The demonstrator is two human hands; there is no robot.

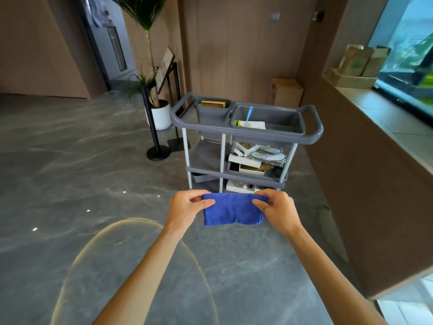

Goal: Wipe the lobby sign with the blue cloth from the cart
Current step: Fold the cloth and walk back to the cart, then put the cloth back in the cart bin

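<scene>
Head cam: the folded blue microfibre cloth (232, 212) is off the grey three-tier plastic cart (246, 134), pinched at each top corner by the left hand (187, 207) and right hand (278, 208), long axis side to side. The slanted dark-framed lobby sign (165, 69) stands ahead-left, so the left hand's nearer.

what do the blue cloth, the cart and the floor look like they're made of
Blue cloth: soft napped fabric, probably microfibre; fuzzy surface, droops between the hands.
Cart: grey moulded plastic trays, matte, with rounded edges; the pale posts could be metal or plastic.
Floor: polished grey stone or tile, veined, reflecting lights.
</scene>
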